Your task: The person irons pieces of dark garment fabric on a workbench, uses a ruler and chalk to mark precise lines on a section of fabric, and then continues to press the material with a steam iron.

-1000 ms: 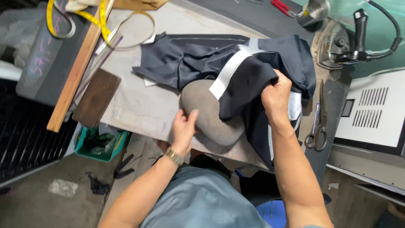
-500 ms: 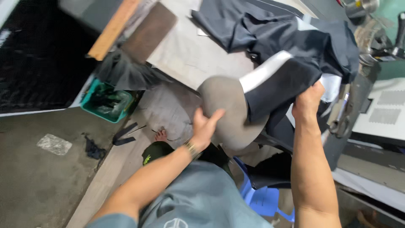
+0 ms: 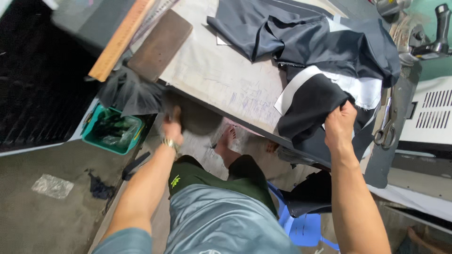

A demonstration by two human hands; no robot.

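Right hand (image 3: pixel 340 126) clamped on a fold of dark navy fabric with a white interfacing strip (image 3: pixel 325 70), fingers bunching the cloth at the near edge of the pale cloth-covered worktable (image 3: pixel 221 75). Fabric heaped across the far right part of the tabletop, one flap hanging over the near edge below the grip. Left hand (image 3: pixel 172 131) down below the table edge on the left side, gold-coloured wristwatch (image 3: pixel 170 143) at the wrist, closed around the rim of a grey rounded padded pressing cushion (image 3: pixel 195 115) (blurred, so the exact grip cannot be told). Cushion held just under the tabletop, off its surface, well apart from the fabric.

On the table's left end: a flat dark brown wooden block (image 3: pixel 161 44) beside a long light wooden ruler (image 3: pixel 121 40) lying at an angle. Metal tailor's scissors (image 3: pixel 386 129) on the dark strip at the right edge, just beside the fabric. Grey steam iron with black handle (image 3: pixel 426 40) at the far right corner. On the floor to the left, a teal plastic bin (image 3: pixel 112 130) with scraps inside, dark netting draped above it. Blue plastic stool (image 3: pixel 303 228) beneath the person's legs.
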